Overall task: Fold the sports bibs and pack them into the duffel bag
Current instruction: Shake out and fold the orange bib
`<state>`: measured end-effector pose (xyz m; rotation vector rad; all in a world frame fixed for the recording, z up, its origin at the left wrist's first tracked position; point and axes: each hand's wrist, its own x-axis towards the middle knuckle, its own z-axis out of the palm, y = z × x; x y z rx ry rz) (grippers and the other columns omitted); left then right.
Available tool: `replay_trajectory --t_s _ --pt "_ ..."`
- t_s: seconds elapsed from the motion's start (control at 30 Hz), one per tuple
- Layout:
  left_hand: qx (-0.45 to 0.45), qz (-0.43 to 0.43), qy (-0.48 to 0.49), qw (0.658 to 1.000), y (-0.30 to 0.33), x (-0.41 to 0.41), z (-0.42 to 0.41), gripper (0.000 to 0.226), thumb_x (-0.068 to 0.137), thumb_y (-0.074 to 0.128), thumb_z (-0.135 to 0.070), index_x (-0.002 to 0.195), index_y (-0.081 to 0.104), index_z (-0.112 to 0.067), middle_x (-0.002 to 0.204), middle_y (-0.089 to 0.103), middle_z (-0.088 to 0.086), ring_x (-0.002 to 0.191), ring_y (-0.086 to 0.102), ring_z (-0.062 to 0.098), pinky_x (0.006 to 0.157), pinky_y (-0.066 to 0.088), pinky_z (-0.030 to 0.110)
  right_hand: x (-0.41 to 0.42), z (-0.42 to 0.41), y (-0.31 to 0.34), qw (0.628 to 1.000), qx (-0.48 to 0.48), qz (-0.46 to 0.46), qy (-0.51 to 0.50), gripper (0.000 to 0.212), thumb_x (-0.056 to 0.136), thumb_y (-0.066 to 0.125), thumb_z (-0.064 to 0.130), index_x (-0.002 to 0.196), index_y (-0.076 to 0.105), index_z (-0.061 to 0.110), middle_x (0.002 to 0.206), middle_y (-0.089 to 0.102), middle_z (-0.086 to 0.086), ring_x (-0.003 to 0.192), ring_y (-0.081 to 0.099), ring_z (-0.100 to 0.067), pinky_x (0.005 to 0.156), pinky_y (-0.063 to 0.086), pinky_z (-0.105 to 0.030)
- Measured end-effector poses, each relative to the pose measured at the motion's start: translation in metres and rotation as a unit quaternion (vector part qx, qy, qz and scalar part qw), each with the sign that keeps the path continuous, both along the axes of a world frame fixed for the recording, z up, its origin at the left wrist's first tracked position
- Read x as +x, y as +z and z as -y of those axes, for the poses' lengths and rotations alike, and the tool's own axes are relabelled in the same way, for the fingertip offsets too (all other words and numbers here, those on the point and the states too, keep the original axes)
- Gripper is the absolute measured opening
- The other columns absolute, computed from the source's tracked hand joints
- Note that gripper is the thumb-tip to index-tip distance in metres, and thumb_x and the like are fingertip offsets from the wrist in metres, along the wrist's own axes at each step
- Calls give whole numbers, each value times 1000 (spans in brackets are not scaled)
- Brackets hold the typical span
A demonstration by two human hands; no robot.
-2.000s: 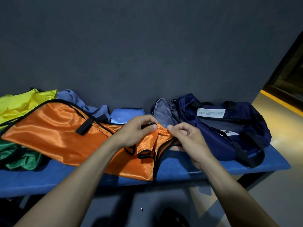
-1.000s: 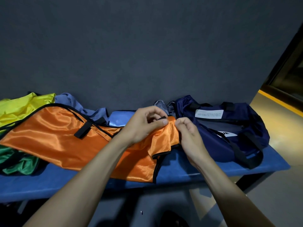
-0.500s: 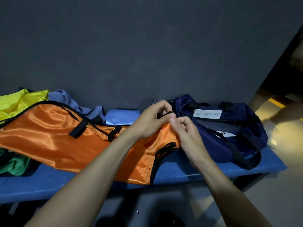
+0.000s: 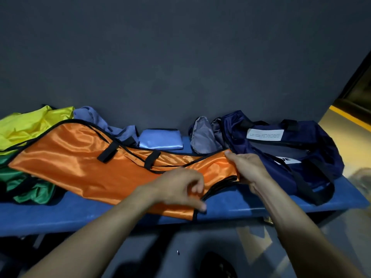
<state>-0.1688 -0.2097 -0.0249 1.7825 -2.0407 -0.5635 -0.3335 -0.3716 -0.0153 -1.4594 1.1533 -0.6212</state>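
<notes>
Yellow bib [image 4: 30,122] and green bib [image 4: 28,189] sit crumpled at the far left of the blue worktop [image 4: 60,215], both unfolded as far as I can judge. Just right of them the orange bib [image 4: 80,163] lies spread across the worktop with its black trim showing; it is the one in hand, laid out but not folded. Behind it a loose greyish-blue cloth [image 4: 96,119] is bunched against the wall, and beside that lies a small light-blue folded square [image 4: 161,139], which looks like one bib finished but not packed.

So by my reckoning the task is early: one piece folded, one in progress, at least two waiting, and nothing visibly blue, orange, yellow or green inside the bag.

Now the grip. My left hand [image 4: 180,187] hovers over the near right part of the orange bib, fingers loosely curled; its thumb and fingertips come near the black edge, but I cannot tell if they pinch it. My right hand [image 4: 247,167] grips the bib's right end, thumb on top, fingers tucked under the cloth.

At the far right the navy duffel bag [image 4: 291,153] sits open, touching that hand
</notes>
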Motion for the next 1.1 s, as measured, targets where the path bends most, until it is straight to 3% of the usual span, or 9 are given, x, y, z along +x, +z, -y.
replay_trajectory --t_s 0.1,0.17,0.33,0.53,0.63,0.73,0.83,0.93,1.1 --pt "38 222 -12 974 -27 -4 -21 60 67 80 -65 103 45 -31 112 45 -9 105 41 15 85 40 37 1 5 -7 999 -32 6 -27 27 89 76 35 80 64 13 67 57 -12 63 53 -24 63 46 -36" --pt "-18 271 -14 962 -36 -5 -29 50 77 74 -57 107 43 -31 117 42 -8 107 37 15 86 37 35 2 6 -9 998 -47 10 -41 25 90 74 34 78 65 13 67 54 -11 63 51 -23 64 44 -34" --pt "-82 32 -10 996 -31 4 -44 9 95 61 -26 99 54 -22 99 56 -8 90 48 9 79 42 31 0 6 -8 996 -74 -7 -50 24 93 65 31 74 63 17 65 54 -6 63 52 -22 63 42 -33" --pt "28 -102 17 994 -11 17 -48 27 86 77 -45 103 69 -25 103 64 -16 99 60 4 89 48 23 -11 2 -7 993 -112 -26 -13 25 99 56 29 78 58 15 70 51 -8 66 50 -22 65 41 -35" --pt "-72 -68 232 968 -14 58 -38 15 93 71 -36 102 67 -24 104 67 -12 97 62 4 92 52 31 -14 0 -6 993 -115 -21 -5 25 98 56 30 77 57 16 70 48 -8 65 48 -22 65 40 -37" --pt "-12 -21 377 926 -25 88 -27 31 97 66 -36 119 64 -15 118 67 1 111 62 20 96 49 35 -16 -4 -5 993 -120 -11 7 28 94 62 36 76 58 15 67 48 -9 62 47 -22 63 39 -38" --pt "68 -91 385 916 -31 92 -14 31 98 64 -38 118 64 -13 116 64 2 110 60 21 92 45 32 -17 -7 -7 993 -114 13 24 50 88 74 45 77 59 -1 66 62 -18 59 58 -28 62 47 -39" --pt "65 -192 362 910 -30 93 -3 14 98 67 -26 88 63 -17 85 62 1 76 57 14 72 44 25 -19 -8 -8 992 -120 25 27 53 86 77 44 80 60 -5 70 65 -26 61 60 -31 61 47 -38" --pt "-53 -319 380 867 -19 102 13 19 95 70 -15 78 61 -18 71 49 0 64 46 15 57 37 23 -20 -2 -9 992 -127 9 25 78 71 73 64 84 53 -10 72 58 -33 62 56 -34 60 44 -42"
